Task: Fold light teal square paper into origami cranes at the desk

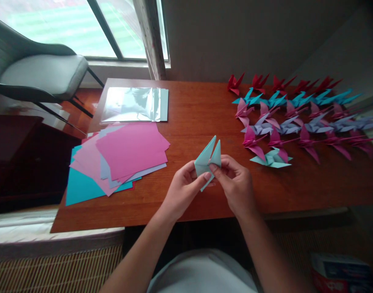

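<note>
Both hands hold a partly folded piece of mint-green origami paper [203, 162] above the wooden table. Two narrow points of the paper stick up with a slit between them, and a smaller point angles down toward me. My left hand [188, 183] pinches its left side, thumb across the lower front. On the right edge my right hand [236, 181] is closed, its thumb pressed near the middle of the fold. The fingers behind the paper are mostly hidden. A finished mint-green paper crane [273, 158] lies on the table to the right of my right hand.
Rows of folded cranes, red [235, 84], turquoise [250, 97], pink [243, 112], lavender [262, 126] and magenta [250, 140], fill the table's right side. Loose coloured sheets [131, 150] fan out at left, below a shiny paper packet [131, 104]. A chair [42, 75] stands beyond the table's left end.
</note>
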{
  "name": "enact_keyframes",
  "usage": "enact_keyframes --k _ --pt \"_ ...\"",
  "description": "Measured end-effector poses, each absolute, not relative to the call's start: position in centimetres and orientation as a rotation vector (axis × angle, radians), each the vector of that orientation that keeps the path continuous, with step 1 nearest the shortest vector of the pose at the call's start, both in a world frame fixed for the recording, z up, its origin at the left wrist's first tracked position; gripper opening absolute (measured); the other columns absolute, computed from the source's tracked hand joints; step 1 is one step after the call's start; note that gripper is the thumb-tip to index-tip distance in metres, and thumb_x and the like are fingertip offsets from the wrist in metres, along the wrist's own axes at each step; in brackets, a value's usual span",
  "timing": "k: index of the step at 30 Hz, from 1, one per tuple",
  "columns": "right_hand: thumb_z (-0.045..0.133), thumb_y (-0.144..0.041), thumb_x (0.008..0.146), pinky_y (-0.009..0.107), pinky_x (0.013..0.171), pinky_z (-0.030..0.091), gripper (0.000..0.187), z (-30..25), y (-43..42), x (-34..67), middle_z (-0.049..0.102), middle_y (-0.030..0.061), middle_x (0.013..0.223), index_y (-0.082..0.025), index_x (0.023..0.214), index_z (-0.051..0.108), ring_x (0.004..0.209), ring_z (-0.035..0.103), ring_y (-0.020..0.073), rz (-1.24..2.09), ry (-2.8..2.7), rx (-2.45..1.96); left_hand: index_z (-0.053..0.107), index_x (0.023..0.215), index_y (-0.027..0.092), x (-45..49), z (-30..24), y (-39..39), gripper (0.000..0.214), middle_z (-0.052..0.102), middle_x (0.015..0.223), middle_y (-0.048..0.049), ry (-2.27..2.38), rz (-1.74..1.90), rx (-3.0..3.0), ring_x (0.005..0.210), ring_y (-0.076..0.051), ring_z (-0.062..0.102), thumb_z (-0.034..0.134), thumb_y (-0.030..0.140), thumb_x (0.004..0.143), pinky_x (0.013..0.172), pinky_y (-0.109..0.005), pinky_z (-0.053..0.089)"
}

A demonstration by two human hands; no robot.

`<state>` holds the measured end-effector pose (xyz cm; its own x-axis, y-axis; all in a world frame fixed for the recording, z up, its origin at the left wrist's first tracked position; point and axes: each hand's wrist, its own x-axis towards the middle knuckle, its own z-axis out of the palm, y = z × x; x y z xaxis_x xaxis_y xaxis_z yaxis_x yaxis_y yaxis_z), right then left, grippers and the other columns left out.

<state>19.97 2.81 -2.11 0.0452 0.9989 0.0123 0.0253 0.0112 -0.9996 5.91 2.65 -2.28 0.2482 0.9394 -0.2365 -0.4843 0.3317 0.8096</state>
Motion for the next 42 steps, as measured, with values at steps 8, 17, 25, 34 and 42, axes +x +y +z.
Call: enact_keyframes --k 8,17,25,34,42 --pt "0.069 -0.036 0.091 0.029 0.073 0.05 0.014 -1.8 2.8 20.8 0.069 0.0023 0.09 -0.023 0.088 0.072 0.083 0.063 0.0183 1.222 -1.207 -1.267 0.074 0.091 0.012 6.1 -2.0 2.3 0.025 0.076 0.077 -0.0039 0.904 1.04 0.742 0.068 -0.014 0.069 0.079 0.035 0.083 0.066 -0.024 0.056" --pt "0.071 -0.037 0.087 0.027 0.061 0.047 0.02 -0.8 2.9 21.2 0.061 -0.001 0.07 -0.021 0.076 0.068 0.063 0.054 0.0141 1.538 -0.949 -1.174 0.074 0.09 0.013 6.0 -1.7 2.2 0.029 0.077 0.079 -0.0065 0.929 0.984 0.763 0.071 -0.018 0.072 0.078 0.04 0.082 0.065 -0.027 0.057" --pt "0.071 -0.041 0.088 0.028 0.069 0.051 0.02 -1.3 2.8 21.9 0.064 0.0001 0.075 -0.022 0.08 0.069 0.072 0.059 0.0163 1.466 -1.114 -1.218 0.074 0.087 0.012 5.9 -1.6 2.1 0.029 0.077 0.079 -0.007 0.924 0.992 0.764 0.068 -0.017 0.072 0.075 0.041 0.085 0.062 -0.024 0.057" --pt "0.069 -0.038 0.091 0.027 0.069 0.047 0.025 -0.9 2.8 22.2 0.059 -0.0009 0.074 -0.022 0.073 0.065 0.073 0.057 0.0155 1.26 -1.295 -1.24 0.074 0.088 0.012 5.9 -1.5 2.1 0.031 0.077 0.079 -0.0081 0.925 0.987 0.76 0.068 -0.017 0.072 0.074 0.042 0.087 0.063 -0.025 0.058" --pt "0.074 -0.053 0.082 0.026 0.056 0.048 0.036 -0.7 3.4 21.9 0.063 -0.0001 0.066 -0.02 0.071 0.063 0.061 0.058 0.0153 1.327 -1.255 -1.341 0.074 0.086 0.013 6.0 -1.8 2.1 0.033 0.076 0.077 -0.0069 0.894 0.901 0.853 0.066 -0.017 0.071 0.073 0.045 0.087 0.065 -0.027 0.059"
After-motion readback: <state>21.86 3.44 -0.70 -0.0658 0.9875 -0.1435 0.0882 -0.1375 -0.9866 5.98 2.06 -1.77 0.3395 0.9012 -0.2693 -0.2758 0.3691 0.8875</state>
